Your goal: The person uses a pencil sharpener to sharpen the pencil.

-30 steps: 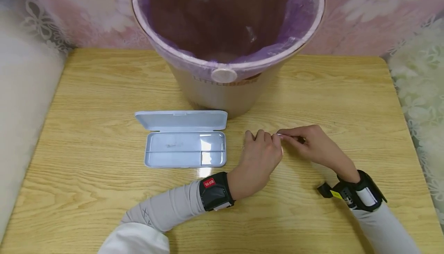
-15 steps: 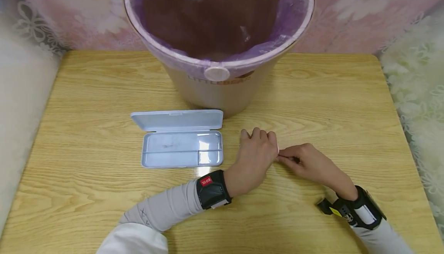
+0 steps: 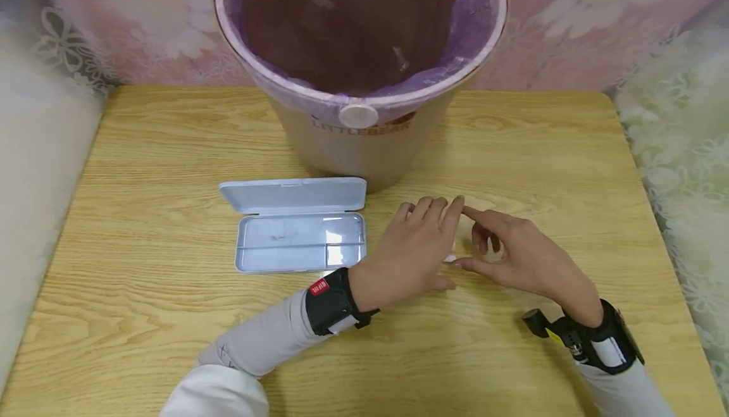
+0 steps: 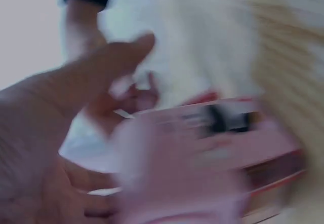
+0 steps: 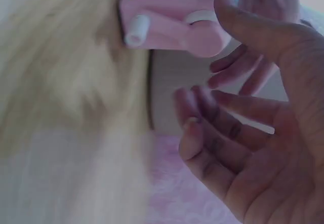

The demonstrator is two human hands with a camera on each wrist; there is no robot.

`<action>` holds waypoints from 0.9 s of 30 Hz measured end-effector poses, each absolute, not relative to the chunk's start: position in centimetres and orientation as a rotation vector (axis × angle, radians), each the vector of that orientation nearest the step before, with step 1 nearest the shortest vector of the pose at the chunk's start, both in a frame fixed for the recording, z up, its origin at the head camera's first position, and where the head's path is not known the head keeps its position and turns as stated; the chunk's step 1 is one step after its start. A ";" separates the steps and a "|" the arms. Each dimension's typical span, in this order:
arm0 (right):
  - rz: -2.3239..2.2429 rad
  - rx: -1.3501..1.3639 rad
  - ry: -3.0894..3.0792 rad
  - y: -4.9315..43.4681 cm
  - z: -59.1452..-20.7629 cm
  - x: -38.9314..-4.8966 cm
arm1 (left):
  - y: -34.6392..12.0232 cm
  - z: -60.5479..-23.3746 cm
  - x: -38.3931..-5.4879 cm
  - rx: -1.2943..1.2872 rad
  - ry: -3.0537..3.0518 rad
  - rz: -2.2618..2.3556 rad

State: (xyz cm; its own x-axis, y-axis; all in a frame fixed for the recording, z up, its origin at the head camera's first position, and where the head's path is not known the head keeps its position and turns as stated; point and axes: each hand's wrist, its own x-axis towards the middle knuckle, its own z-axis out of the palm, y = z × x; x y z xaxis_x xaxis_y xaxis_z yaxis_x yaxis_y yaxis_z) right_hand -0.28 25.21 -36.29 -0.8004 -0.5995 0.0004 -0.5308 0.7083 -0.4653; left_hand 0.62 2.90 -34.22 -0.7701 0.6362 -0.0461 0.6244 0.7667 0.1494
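A pink crank pencil sharpener (image 5: 172, 19) with a cartoon picture and a white-tipped handle knob (image 5: 137, 29) lies between the hands. Most of it is hidden under the left hand in the head view, where a bit of white (image 3: 450, 258) shows. My left hand (image 3: 416, 249) is over the sharpener, thumb apart and fingers extended; blur in the left wrist view (image 4: 202, 153) leaves any contact uncertain. Beside it, my right hand (image 3: 521, 252) has thumb and index finger spread apart, other fingers loosely bent, nothing gripped. To the left lies an open light-blue pencil case (image 3: 285, 259).
Behind the pencil case stands a tall bin (image 3: 364, 151) lined with a purple bag (image 3: 467, 43). All of this is on a wood-grain table (image 3: 142, 151). Floral cloth (image 3: 569, 37) hangs at the back and sides.
The right hand pinched something small by the left hand, moved toward the person, then let go and spread its fingers. The left hand's grip has loosened, its thumb now apart.
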 end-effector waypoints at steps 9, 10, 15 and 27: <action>-0.563 -1.048 2.681 20.0 -35.7 -2.6 | -5.3 -32.0 -1.3 0.767 2.753 0.797; -0.550 -1.078 2.663 19.5 -35.9 -2.8 | -5.7 -32.4 -1.4 0.742 2.739 0.816; -0.558 -1.133 2.611 18.4 -37.2 -3.6 | -5.7 -34.8 -1.6 0.716 2.605 0.973; -0.665 -1.222 2.643 19.8 -36.8 -4.2 | -3.1 -35.5 -1.4 0.634 2.494 1.351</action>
State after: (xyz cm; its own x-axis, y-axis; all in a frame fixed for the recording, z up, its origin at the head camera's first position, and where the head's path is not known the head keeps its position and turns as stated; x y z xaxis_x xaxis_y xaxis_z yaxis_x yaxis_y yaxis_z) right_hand -4.19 19.78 -36.78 -0.6552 -0.7542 0.0443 -0.6853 0.5687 -0.4549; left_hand -1.37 -3.13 -35.50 -0.8787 0.4773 0.0000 0.2606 0.4799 0.8377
